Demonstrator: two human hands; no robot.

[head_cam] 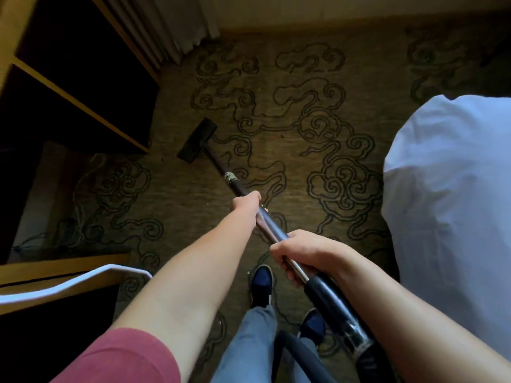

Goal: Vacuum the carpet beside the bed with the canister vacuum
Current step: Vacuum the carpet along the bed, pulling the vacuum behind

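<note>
Our vacuum wand (pixel 272 234) runs diagonally from lower right to floor head (pixel 197 140), flat on patterned carpet (pixel 290 150) near dark wooden shelving (pixel 69 87). Our left hand (pixel 247 203) grasps wand midway, fingers wrapped round tube. Our right hand (pixel 300 254) clenches metal tube just above black handle grip (pixel 326 294). White bed (pixel 453 205) at right. Hose (pixel 301 357) by our shoes. Curtain (pixel 166 26) beyond shelving.

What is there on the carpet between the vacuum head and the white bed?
Only bare patterned carpet lies between the vacuum head and the bed, as the head view shows.
</note>
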